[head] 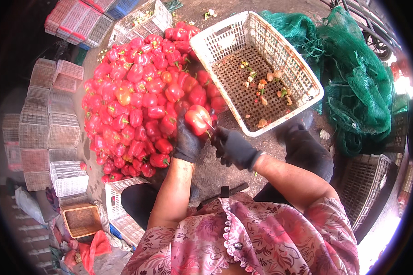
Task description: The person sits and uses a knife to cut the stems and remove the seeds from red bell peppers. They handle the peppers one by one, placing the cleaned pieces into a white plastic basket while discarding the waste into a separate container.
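Note:
In a dark work glove, my left hand (188,139) grips a red bell pepper (197,118) from its left side. My right hand (233,146), gloved the same way, is closed on a small knife (209,125) whose thin blade meets the pepper's right side; most of its handle is hidden in the fist. A large heap of red bell peppers (137,103) lies on the ground to the left. Beyond my right hand, a tilted white plastic crate (223,90) holds several cut pepper cores and stems (261,87) on its perforated floor.
Stacked plastic crates (64,129) line the left side, and another crate (145,24) with scraps stands behind the heap. Green netting (359,86) is bunched at the right. A white crate (115,202) sits by my left leg, a small orange-brown crate (82,221) farther left.

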Demonstrator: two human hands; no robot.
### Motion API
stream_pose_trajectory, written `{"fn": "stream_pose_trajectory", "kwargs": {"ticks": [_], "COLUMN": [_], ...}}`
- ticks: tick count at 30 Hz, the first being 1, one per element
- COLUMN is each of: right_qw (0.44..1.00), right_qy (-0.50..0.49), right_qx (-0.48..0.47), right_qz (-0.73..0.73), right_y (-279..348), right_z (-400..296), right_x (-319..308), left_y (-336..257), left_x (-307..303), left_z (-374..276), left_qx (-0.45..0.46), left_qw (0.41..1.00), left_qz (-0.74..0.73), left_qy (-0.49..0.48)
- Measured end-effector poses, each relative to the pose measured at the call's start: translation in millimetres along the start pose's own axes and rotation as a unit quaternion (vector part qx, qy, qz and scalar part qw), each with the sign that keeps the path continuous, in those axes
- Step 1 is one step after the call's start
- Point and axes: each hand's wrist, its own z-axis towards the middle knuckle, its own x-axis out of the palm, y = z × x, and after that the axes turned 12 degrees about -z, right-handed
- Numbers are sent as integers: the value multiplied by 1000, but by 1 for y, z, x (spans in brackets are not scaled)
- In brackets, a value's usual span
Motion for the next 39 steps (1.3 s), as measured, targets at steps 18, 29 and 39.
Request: {"fn": "stream_pose_trajectory", "kwargs": {"ticks": [18, 29, 39], "right_qw": [922, 945, 961], "right_qy": [-287, -161, -19], "right_qx": [-170, -225, -78], "right_qz": [-196, 175, 266], "right_y": [6, 8, 14], "right_z": [-8, 9, 1], "right_x": [-29, -49, -83], "left_y": [-14, 32, 9], "left_x": [17, 66, 48], "left_z": [13, 9, 13], "left_qx": [-35, 60, 36], "left_qw": [989, 969, 947], "left_qz": [113, 232, 307], "left_qy": [-89, -58, 85]}}
